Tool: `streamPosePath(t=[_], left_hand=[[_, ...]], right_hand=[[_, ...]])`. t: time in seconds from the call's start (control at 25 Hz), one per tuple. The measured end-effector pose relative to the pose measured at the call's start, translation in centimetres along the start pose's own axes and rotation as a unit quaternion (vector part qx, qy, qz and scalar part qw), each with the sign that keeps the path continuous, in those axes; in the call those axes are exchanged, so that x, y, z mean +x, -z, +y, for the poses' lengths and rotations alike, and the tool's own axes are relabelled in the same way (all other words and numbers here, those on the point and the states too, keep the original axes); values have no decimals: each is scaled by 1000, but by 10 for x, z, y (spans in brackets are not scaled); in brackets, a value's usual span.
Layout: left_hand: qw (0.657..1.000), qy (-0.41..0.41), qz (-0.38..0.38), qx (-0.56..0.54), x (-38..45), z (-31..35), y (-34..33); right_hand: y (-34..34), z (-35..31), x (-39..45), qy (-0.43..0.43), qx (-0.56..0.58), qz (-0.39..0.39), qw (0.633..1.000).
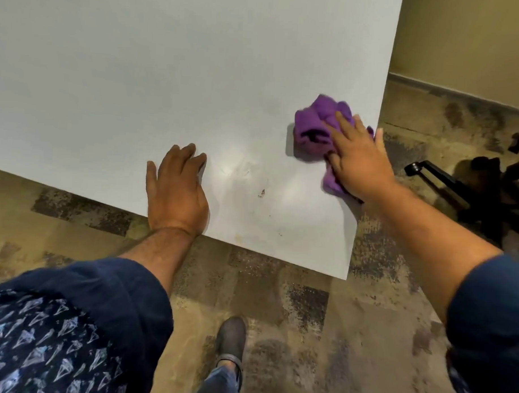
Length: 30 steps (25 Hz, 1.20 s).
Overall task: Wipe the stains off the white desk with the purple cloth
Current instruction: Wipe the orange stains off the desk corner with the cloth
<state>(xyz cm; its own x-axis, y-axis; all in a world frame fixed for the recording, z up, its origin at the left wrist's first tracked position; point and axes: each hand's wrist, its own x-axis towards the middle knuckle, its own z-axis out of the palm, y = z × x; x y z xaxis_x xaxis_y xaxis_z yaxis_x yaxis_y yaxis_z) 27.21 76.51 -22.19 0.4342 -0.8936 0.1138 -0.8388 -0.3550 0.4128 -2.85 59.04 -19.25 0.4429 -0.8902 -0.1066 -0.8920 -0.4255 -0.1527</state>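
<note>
The white desk (pixel 156 84) fills the upper left of the head view, its near right corner pointing toward me. A crumpled purple cloth (pixel 313 129) lies near the desk's right edge. My right hand (pixel 356 161) presses flat on the cloth, fingers spread over it. My left hand (pixel 176 190) rests palm down on the desk near the front edge, holding nothing. Small brownish stains (pixel 262 193) mark the desk between my hands, with fainter specks (pixel 238 238) close to the front edge.
Mottled brown carpet (pixel 292 309) lies below the desk. A black office chair base (pixel 470 189) stands on the floor right of the desk. A beige wall (pixel 469 42) runs at the upper right. My shoe (pixel 231 339) is on the floor under the corner.
</note>
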Motion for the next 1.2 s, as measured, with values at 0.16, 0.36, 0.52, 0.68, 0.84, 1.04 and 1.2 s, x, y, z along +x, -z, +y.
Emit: streamPosePath(t=[0.16,0.36,0.52,0.68,0.84,1.04,1.2], left_hand=[[1000,-3,3,0,-2,-1,2],[1000,-13,2,12,-2,1,3],[999,-16,-2,30,3,-1,3],[999,-21,3,29,0,0,3],[998,-41,-1,41,4,2,5],[998,-52,-19,30,2,3,8],[996,-81,-22,25,-2,-2,8]], right_hand=[[-9,-27,20,-51,83,49,994],[-26,-102,-65,53,138,6,989],[-53,-152,-138,105,145,24,984],[-66,-135,-176,116,126,69,983],[-73,-120,-212,74,111,111,985],[-81,-145,-237,-73,154,190,967],[-101,-189,-248,-205,249,312,894]])
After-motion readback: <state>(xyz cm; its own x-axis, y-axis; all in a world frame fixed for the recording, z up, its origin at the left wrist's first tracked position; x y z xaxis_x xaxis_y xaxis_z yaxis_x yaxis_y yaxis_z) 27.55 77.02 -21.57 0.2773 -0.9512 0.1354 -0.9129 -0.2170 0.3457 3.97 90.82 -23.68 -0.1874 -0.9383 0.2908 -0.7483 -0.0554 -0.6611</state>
